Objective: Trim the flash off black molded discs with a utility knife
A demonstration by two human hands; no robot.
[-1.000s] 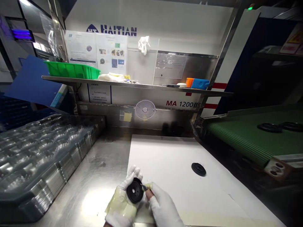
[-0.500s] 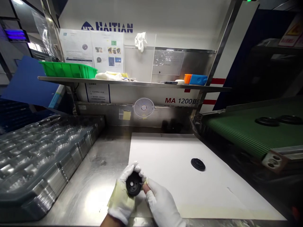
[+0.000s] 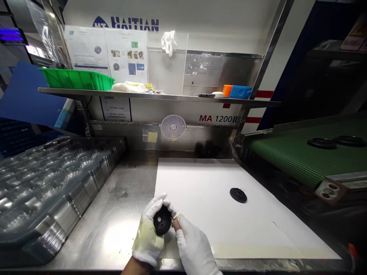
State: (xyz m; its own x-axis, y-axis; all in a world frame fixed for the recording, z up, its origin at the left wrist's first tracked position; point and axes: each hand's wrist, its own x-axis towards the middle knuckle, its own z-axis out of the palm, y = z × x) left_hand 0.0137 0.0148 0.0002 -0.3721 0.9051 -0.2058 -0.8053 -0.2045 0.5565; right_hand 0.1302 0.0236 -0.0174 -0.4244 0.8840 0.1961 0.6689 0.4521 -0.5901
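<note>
While gloved hands (image 3: 147, 238) hold black disc (image 3: 162, 220), white sheet (image 3: 206, 191) on steel bench (image 3: 114, 233).

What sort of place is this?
It looks like a factory plastic-moulding station: a white machine panel marked HAITIAN MA 1200, a green conveyor belt carrying round black parts, and a stainless steel bench beside stacked clear plastic trays.
</note>
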